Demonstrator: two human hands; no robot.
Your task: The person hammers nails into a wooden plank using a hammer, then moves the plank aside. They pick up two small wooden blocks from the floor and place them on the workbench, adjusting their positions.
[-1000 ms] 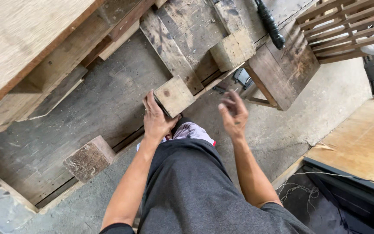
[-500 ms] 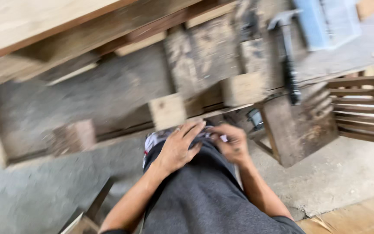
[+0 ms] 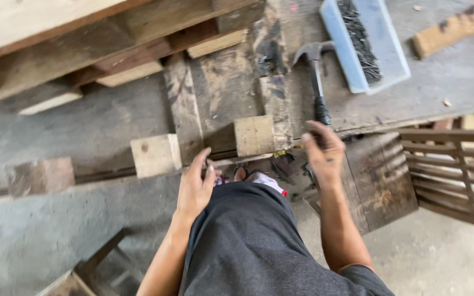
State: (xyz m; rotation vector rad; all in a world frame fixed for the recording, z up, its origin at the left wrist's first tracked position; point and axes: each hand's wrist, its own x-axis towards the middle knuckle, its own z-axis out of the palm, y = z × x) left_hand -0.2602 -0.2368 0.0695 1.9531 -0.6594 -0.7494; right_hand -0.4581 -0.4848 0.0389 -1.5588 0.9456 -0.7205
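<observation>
Looking down from the head camera, the right hand (image 3: 325,151) hovers at the near edge of the grey tabletop (image 3: 440,87), just below the black grip of a hammer (image 3: 316,82) that lies with its steel head pointing away; the fingers (image 3: 316,134) are loosely curled and slightly apart, and motion blur hides whether they touch the handle. The left hand (image 3: 196,186) hangs empty above the dark trouser leg (image 3: 248,246), fingers straight and close together, tips near a pale wooden block (image 3: 156,155). A second wooden block (image 3: 254,135) sits between the two hands, fixed to worn dark planks (image 3: 223,93). Beyond the hammer lies a shallow blue tray (image 3: 393,63) filled with dark nails (image 3: 360,38). A slatted wooden frame (image 3: 451,170) stands to the right, below the tabletop edge, and a small scrap of wood (image 3: 453,24) rests at the far right corner.
</observation>
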